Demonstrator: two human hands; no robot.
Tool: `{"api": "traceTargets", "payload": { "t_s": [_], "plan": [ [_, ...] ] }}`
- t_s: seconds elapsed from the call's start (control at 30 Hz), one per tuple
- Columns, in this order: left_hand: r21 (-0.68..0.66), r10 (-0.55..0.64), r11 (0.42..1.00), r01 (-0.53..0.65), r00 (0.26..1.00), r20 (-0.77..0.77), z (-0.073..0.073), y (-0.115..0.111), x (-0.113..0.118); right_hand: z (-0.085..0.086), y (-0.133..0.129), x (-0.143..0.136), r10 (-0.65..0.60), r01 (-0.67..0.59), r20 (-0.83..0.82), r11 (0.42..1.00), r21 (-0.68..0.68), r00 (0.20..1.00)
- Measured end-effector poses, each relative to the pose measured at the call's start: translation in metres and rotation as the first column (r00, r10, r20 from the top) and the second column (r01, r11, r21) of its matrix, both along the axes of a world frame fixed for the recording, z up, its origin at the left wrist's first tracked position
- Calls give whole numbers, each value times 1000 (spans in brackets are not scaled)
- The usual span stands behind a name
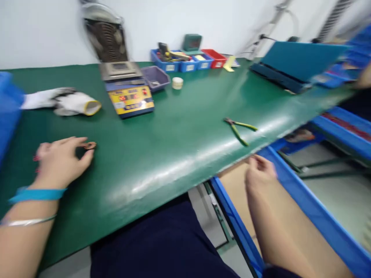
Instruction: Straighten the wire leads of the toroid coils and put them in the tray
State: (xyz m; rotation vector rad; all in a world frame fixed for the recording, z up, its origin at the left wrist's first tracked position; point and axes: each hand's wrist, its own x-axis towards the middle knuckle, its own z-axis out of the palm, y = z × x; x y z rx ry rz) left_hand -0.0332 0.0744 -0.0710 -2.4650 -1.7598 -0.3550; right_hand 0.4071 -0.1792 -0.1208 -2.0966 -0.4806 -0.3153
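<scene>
My left hand (62,158) rests low over the green table at the left, its thumb and index finger curved around a small coppery piece (89,145). A blue band and a thin silvery bangle circle that wrist. At the table's front edge, my right hand (261,170) is closed above a blue bin (301,193) with a tan bottom; what its fingers hold, if anything, is hidden. Green-handled pliers (239,129) lie spread on the table just beyond my right hand.
A device with a yellow panel (131,100) stands behind, right of a white glove (65,101). Small blue bins (171,66), a red bin (214,58), a purple tray (156,77) and a teal case (298,61) line the back. Part of a person's arm (364,79) shows far right.
</scene>
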Motion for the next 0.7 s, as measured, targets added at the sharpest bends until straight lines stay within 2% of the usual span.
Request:
{"api": "traceTargets", "payload": {
  "t_s": [0.07,0.1,0.17,0.2,0.23,0.27,0.33,0.37,0.4,0.43,0.5,0.53,0.6,0.7],
  "plan": [
    [1,-35,999,35,999,-7,7,-8,10,15,4,-19,-27,7,128,988,153,991],
    [-14,-48,999,48,999,19,10,-10,15,21,8,-30,-4,-67,287,969,239,958],
    [-30,-46,998,48,996,75,11,-11,21,36,21,-54,176,-328,479,910,254,860],
    [-29,-31,999,34,994,104,11,-12,22,44,30,-69,301,-472,525,851,229,796],
    [-25,-25,999,29,990,137,11,-14,23,53,40,-85,450,-625,542,757,190,710],
    [-15,-28,999,32,982,188,11,-17,24,63,52,-102,588,-757,545,638,142,598],
    [-4,-66,997,73,922,382,12,-27,27,82,81,-140,843,-955,480,296,-33,244],
    [-23,-82,994,110,850,520,12,-33,29,88,98,-158,906,-987,409,150,-64,111],
    [-66,-73,986,155,748,660,12,-39,31,92,116,-174,940,-997,341,49,-66,24],
    [-126,-31,971,203,629,777,12,-45,34,93,134,-188,957,-998,289,-13,-57,-29],
    [-240,93,926,290,440,893,12,-53,37,87,167,-210,984,-993,139,-99,-65,-107],
    [-277,144,907,317,385,912,12,-55,38,80,180,-217,990,-992,76,-116,-45,-119],
    [-313,192,887,339,346,918,12,-55,37,66,195,-224,990,-990,-21,-140,26,-141],
    [-326,178,881,343,398,900,11,-52,34,50,198,-224,970,-976,-133,-190,108,-204]
  ]
}}
